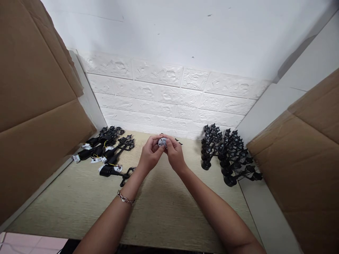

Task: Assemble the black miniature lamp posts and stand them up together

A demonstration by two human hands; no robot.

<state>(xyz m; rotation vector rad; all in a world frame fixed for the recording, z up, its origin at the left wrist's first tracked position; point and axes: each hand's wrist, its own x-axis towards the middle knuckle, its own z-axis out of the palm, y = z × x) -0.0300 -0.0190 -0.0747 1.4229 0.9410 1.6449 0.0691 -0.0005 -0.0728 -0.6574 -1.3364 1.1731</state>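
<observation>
Both hands meet near the middle of the table, fingers closed around a small round grey-white disc (162,141) with dark spots on its face. My left hand (150,152) grips it from the left. On the other side my right hand (174,152) pinches it, with both thumbs pressed on its face. Bits of a black part (179,142) show behind the right fingers; whether it joins the disc is hidden. Left of my left wrist lies a black device with a cup-shaped end (106,171) and a forked end, a white disc and wires beside it.
Several black devices with yellow wires and white pieces (99,150) lie in a heap at the left. At the right, several similar black devices (212,146) stand in close rows. Cardboard sheets (34,106) (312,148) flank the table (169,211); a white brick-patterned wall (169,95) closes the back.
</observation>
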